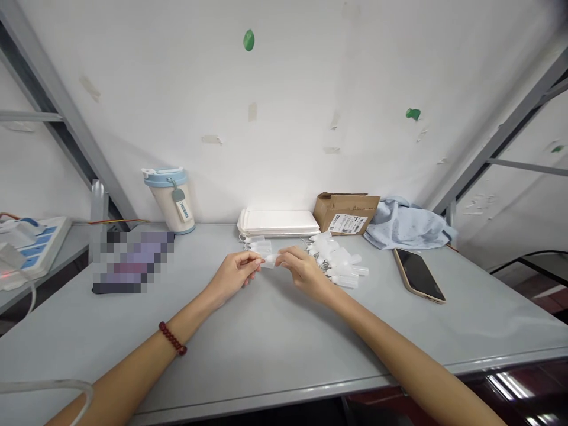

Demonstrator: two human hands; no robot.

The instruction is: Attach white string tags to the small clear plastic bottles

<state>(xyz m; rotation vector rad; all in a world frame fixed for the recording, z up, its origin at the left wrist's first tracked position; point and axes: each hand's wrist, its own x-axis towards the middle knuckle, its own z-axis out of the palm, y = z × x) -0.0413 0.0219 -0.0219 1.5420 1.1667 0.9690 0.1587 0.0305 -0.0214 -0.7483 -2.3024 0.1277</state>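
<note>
Over the middle of the table, my left hand (235, 271) and my right hand (304, 271) meet at a small translucent plastic dropper bottle (270, 258). The left thumb and fingers pinch its left end, and the right fingers are closed around its right end. What exactly lies under the fingertips is too small to make out. Just behind the left fingers lie a few similar bottles (258, 244). To the right of my right hand is a loose pile of several more translucent bottles (335, 257), with thin metallic bits showing along its left side.
Along the wall stand a cream tumbler with a blue lid (171, 201), a stack of white flat boxes (279, 221), an open cardboard box (348, 214) and a light-blue cloth (403, 225). A phone (418, 275) lies at right, a blurred-out item (135, 263) at left. A power strip (38, 251) sits far left.
</note>
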